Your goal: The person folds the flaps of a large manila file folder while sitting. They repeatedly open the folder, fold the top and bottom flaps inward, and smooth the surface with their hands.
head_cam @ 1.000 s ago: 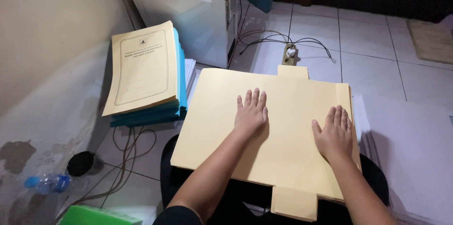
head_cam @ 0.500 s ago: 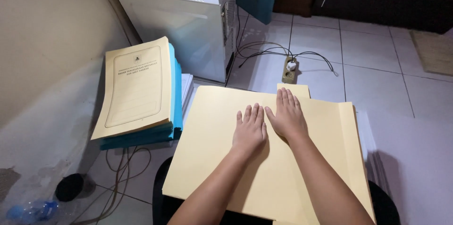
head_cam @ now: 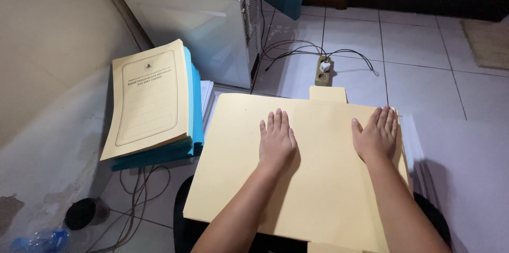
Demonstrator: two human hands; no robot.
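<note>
Your left hand (head_cam: 275,139) and your right hand (head_cam: 376,135) both lie flat on the big yellow folder sheet (head_cam: 302,179). Your fingers are out straight and close together. They hold nothing; they only press down. The left hand is near the middle of the sheet and the right hand is near its right edge, well apart.

The sheet sits in front of you, over your lap, with a small tab (head_cam: 327,94) sticking out at the far edge. It seems to rest on a stack of pale paper (head_cam: 419,152) that peeks out on the right.

To flatten it well, keep your palms flat and push evenly. Slide out toward the edges, not in, so the sheet does not bunch up. Go gently near the tab so it does not bend.

To your left, a pile of folders (head_cam: 154,104) leans up, yellow on top and blue under it. A white box-shaped machine (head_cam: 201,25) stands behind it. A power strip (head_cam: 322,70) with cables lies on the tile floor (head_cam: 424,62). A plastic bottle (head_cam: 40,241) lies low on the left; I cannot tell what is in it.
</note>
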